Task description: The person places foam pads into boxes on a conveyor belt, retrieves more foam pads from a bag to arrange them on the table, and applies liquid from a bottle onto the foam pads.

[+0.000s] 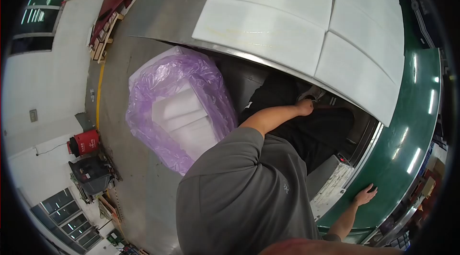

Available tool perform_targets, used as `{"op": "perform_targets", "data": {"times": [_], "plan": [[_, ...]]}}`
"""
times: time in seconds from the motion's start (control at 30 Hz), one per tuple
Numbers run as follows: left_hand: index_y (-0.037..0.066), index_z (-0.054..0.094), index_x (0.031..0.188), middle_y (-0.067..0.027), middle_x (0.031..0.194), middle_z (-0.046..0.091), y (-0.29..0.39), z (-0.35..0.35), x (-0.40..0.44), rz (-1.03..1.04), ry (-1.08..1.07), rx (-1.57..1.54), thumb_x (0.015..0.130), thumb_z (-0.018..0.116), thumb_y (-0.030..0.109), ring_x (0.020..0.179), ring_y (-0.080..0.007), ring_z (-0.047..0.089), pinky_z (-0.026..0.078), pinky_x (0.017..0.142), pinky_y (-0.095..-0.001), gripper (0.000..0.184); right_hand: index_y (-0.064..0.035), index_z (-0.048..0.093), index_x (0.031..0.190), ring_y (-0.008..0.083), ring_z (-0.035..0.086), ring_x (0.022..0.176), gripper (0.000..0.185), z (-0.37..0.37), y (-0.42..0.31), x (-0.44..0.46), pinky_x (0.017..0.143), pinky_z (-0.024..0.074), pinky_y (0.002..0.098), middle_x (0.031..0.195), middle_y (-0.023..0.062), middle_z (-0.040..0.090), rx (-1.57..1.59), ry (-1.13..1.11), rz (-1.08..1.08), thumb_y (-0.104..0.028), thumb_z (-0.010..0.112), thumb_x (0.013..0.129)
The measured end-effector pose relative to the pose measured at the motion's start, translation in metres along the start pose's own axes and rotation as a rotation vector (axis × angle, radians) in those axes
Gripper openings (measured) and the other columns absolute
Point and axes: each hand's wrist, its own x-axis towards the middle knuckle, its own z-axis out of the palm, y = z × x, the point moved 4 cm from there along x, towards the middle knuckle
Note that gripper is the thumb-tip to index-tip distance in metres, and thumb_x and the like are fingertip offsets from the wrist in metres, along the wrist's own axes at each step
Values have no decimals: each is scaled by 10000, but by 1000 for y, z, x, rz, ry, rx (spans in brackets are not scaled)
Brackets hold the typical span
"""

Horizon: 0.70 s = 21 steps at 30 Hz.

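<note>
"So, how are the fingers of the right hand (366, 195)?"

"Loosely spread, thumb apart from the rest, with nothing in their grasp that I can see."

"What lies under them?"

"The green belt (390, 164). It runs beneath the palm and on up toward 1 o'clock; the hand seems to rest on it, near the inner edge."

"And the left hand (304, 107)?"

"Its fingers curl inward, down between the black-clad legs (328, 128). I can't tell whether they hold anything. A shoe (314, 93) shows close by, toward 1 o'clock."

"Where's the right one from there?"

"Well apart, about 5 o'clock."

"Anything beside the right hand?"

"A scuffed box (330, 183), between 9 and 10 o'clock, just inside the belt."

"And the white pads (268, 30)?"

"From the right hand, 12 o'clock, clear of the fingertips. From the left, the nearest edge shows at about 12 to 1. They lie side by side in flat rows, seams between."

"Further out?"

"At the left hand's 9 o'clock, a purple bag (141, 106) stands open, with white foam (184, 116) inside. Beyond, also near 9, a red bin (87, 142); toward 10, by the wall, a pallet (106, 39)."
</note>
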Motion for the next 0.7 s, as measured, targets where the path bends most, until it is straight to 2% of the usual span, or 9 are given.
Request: {"op": "perform_targets", "data": {"times": [0.13,0.17,0.27,0.37,0.43,0.47,0.5,0.57,0.7], "plan": [[10,720,897,-199,927,735,-16,2,2,-10,-49,-9,984,453,317,791,-405,674,540,714,-476,416,-55,500,1452,395,472,1362,619,-11,-6,-7,1105,395,436,1498,216,481,-9,-18,10,-502,499,1024],[7,722,899,-203,931,735,-21,3,2,-10,-63,-10,999,441,332,794,-408,676,541,717,-479,441,-42,537,1403,395,552,1262,568,-14,-9,-11,1042,448,440,1411,203,554,3,42,-21,-465,525,1024],[15,722,927,-208,949,730,-43,-4,-12,47,-60,18,995,448,326,819,-412,675,538,731,-485,420,-31,586,1306,368,627,1079,432,-34,-34,-29,921,507,424,1245,172,619,74,104,-61,-345,590,1010],[32,721,965,-211,969,723,-89,-22,-24,181,-55,37,966,479,294,854,-416,673,531,747,-492,357,-34,594,1297,364,630,1084,420,-65,-85,-80,931,511,419,1259,173,623,88,144,-16,-271,638,953],[43,720,991,-213,982,719,-132,-28,-15,272,-57,36,948,499,273,876,-419,671,526,759,-496,322,-28,600,1278,374,628,1090,417,-79,-112,-99,931,507,433,1244,170,633,53,225,-100,-230,655,918],[33,712,1023,-213,1020,718,-83,-83,-57,145,-65,27,965,489,273,923,-413,675,529,795,-483,333,-25,597,1277,381,623,1088,424,-76,-116,-109,928,501,438,1234,171,634,48,256,-138,-228,660,910],[19,704,1057,-212,1057,717,-95,-94,-58,147,-65,60,979,490,278,956,-411,678,531,814,-470,345,-24,585,1292,379,606,1131,447,-80,-130,-120,956,482,427,1275,173,618,110,183,-75,-250,653,912],[2,695,1094,-212,1105,711,-94,-126,-70,152,-105,-1,1001,504,299,1008,-395,670,523,859,-432,365,-45,555,1343,370,525,1285,511,-64,-142,-144,1053,396,473,1408,166,555,68,105,69,-339,617,930],[-36,677,1137,-200,1098,711,-131,-158,-54,115,-132,52,986,514,228,985,-354,671,516,889,-394,345,-90,465,1455,313,367,1453,616,-33,-171,-169,1187,258,481,1544,132,432,12,58,184,-447,562,963]]}}
